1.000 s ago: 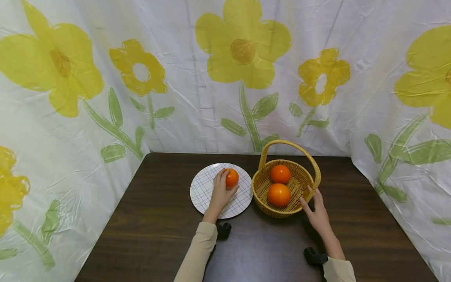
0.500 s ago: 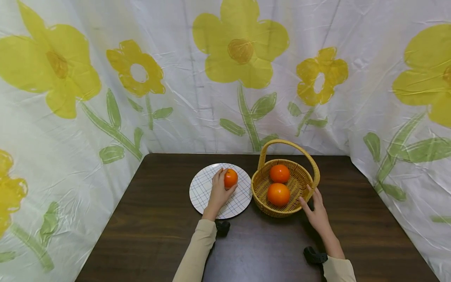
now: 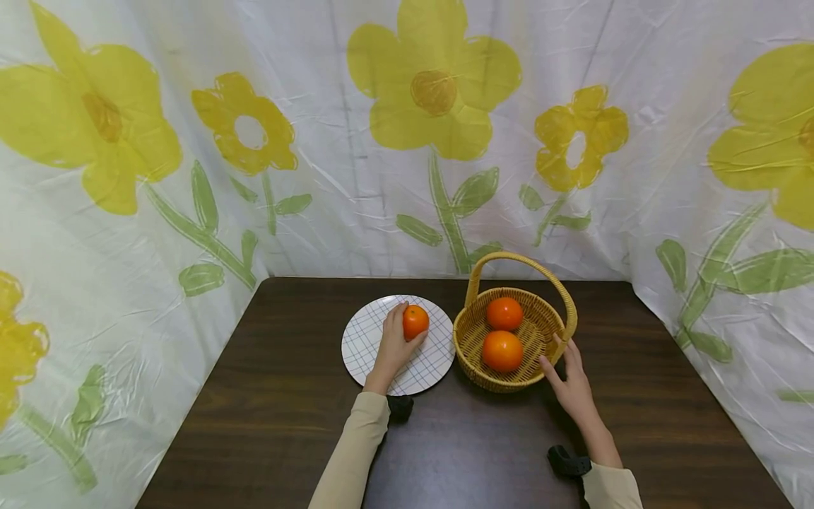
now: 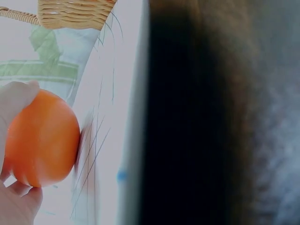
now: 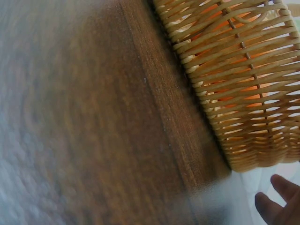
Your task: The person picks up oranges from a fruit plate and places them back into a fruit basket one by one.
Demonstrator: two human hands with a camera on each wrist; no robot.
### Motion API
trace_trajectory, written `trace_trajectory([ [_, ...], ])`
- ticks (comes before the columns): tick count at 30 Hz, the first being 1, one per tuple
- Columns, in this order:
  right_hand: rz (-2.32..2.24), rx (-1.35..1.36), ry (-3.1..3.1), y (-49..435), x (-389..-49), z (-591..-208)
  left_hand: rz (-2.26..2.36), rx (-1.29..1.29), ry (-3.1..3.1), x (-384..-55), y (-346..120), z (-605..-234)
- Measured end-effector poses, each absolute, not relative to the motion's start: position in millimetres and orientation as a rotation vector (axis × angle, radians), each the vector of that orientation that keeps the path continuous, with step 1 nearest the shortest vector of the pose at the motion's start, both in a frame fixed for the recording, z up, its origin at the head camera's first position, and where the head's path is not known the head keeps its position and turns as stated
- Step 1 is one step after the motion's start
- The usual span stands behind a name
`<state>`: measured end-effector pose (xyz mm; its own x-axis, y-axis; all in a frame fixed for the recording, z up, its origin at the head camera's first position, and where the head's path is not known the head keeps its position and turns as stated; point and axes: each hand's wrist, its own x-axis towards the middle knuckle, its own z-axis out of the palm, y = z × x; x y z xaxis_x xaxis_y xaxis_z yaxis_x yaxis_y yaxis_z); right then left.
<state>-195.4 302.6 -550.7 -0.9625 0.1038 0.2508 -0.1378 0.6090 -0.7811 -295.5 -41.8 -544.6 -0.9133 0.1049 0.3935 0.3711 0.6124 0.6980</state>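
A round, smooth orange fruit (image 3: 415,322) is at the white plate (image 3: 365,346) with blue grid lines; it sits on the surface or just over it. My left hand (image 3: 393,346) holds this fruit, fingers on its left side and thumb on its near right side. The left wrist view shows the same fruit (image 4: 44,140) between thumb and fingers. To the right stands a yellow wicker basket (image 3: 467,353) with two more orange fruits (image 3: 503,351) inside. My right hand (image 3: 575,389) touches the basket's right rim near the handle base, fingers spread and fairly straight.
Plate and basket stand side by side on a dark wooden table (image 3: 280,396). The basket's tall arched handle (image 3: 518,258) rises above it. A white curtain (image 3: 318,233) printed with yellow flowers hangs behind the table and along its sides.
My left hand and the fruit shift only slightly, and the fingers settle a little round it. The view drifts a bit. My right hand and the basket stay where they were.
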Motion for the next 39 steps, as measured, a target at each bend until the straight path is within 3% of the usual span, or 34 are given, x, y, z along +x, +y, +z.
trace_trajectory([
  [39,1.264,0.043,-2.558,302,-195,-549,-1.323,-0.351,-2.542,-289,-41,-538],
])
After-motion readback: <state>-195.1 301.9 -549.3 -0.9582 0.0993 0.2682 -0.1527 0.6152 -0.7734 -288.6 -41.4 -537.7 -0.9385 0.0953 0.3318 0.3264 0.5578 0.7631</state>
